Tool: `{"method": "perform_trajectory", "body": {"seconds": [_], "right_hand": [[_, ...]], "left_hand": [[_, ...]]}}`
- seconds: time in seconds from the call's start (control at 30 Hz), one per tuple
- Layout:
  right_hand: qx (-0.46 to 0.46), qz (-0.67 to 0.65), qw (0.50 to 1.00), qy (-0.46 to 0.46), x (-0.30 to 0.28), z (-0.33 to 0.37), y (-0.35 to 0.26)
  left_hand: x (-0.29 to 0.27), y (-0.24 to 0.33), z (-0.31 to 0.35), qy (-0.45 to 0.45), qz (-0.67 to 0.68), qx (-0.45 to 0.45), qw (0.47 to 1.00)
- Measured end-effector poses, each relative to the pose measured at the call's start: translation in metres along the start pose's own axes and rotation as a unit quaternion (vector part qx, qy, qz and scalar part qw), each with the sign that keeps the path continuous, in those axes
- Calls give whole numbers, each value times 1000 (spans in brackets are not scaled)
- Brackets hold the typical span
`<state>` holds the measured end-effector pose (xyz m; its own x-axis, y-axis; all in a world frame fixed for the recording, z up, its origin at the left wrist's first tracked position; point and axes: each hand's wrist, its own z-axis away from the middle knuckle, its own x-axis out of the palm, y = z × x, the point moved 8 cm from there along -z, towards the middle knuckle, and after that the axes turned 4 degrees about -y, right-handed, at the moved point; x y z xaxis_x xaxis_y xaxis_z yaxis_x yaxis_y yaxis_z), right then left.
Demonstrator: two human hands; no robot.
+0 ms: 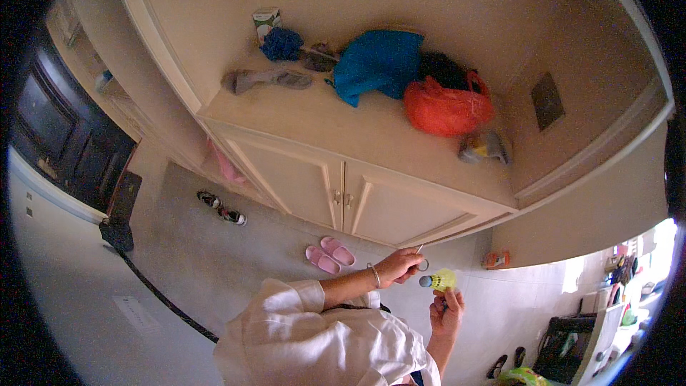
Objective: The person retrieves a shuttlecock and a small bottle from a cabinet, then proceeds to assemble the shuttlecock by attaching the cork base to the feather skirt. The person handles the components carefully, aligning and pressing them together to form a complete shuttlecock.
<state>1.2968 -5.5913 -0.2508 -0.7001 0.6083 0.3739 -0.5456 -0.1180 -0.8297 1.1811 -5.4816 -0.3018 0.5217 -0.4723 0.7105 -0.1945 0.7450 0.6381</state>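
My left hand, with a bracelet at the wrist, is closed around a small thin thing. A ring and a slim pale tip stick out of its fingers; I cannot make out its kind. My right hand grips a yellow shuttlecock by its skirt, its grey-blue head pointing at my left hand. Both hands are close together in front of me, a short gap between the ring and the shuttlecock. A dark bit shows between the right fingers, too small to name.
A cream cabinet stands ahead. On its top lie a grey sock, a blue cloth bag, a red plastic bag and a small box. Pink slippers and dark shoes are on the floor.
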Motion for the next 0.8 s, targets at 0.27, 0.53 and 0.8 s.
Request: {"method": "perform_trajectory", "body": {"seconds": [0.27,0.53,0.8], "right_hand": [[-2,17,1000,-12,17,16,-16],[14,23,999,-23,1,9,-11],[35,73,996,-48,0,4,-23]], "left_hand": [[26,12,14,5,1,15,1000],[33,8,-1,-30,1,10,999],[27,1,7,14,50,30,998]]}}
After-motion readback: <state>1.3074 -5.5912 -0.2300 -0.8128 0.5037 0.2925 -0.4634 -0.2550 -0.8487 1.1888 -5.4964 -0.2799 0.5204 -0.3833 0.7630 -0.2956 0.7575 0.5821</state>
